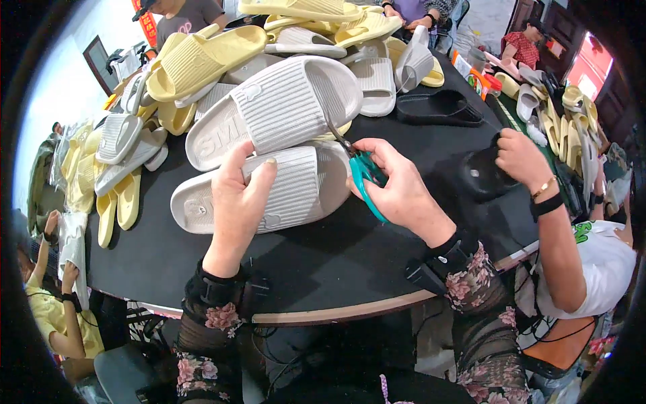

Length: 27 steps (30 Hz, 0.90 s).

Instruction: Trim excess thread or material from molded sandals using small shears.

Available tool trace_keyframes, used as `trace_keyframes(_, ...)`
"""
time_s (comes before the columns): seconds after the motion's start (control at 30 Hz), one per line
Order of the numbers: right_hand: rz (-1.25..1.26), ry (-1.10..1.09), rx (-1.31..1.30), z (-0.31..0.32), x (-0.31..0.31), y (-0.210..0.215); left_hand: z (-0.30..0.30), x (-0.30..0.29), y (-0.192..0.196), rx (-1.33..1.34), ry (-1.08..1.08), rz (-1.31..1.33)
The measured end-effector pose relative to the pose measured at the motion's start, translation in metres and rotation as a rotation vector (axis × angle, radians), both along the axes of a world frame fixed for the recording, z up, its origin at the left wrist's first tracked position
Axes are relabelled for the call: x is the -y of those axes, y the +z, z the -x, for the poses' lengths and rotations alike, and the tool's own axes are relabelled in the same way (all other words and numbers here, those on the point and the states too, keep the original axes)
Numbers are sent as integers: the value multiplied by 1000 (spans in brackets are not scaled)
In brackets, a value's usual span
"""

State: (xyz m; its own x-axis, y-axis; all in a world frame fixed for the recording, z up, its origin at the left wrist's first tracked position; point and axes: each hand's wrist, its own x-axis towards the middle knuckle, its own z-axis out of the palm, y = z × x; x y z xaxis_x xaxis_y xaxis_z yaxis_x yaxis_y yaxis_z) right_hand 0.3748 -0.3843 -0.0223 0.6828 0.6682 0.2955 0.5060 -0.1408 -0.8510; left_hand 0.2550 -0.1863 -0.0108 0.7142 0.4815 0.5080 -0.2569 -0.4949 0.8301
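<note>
Two light grey ribbed slide slippers lie one above the other before me. My left hand grips the lower slipper, its thumb over the strap and a finger reaching the edge of the upper slipper. In my right hand is a pair of scissors with teal handles, my fingers closed round them. The blades point up and left, against the strap edge of the upper slipper near its foot opening. Whether the blades are apart is too small to tell.
A heap of yellow slippers and grey ones covers the black table's far side. At right, a co-worker's hand is beside a black slipper; a black sole lies farther back. More people sit at left and behind.
</note>
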Motion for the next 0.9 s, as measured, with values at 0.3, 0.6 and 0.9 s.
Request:
trace_keyframes(0.3,-131,-19,55,-2,-2,-5,3,2,4,-55,26,-115)
trace_keyframes(0.6,-182,-10,-19,-2,0,1,5,4,4,-86,30,-159)
trace_keyframes(0.9,-222,-67,71,-1,2,7,6,5,2,-26,-78,-127)
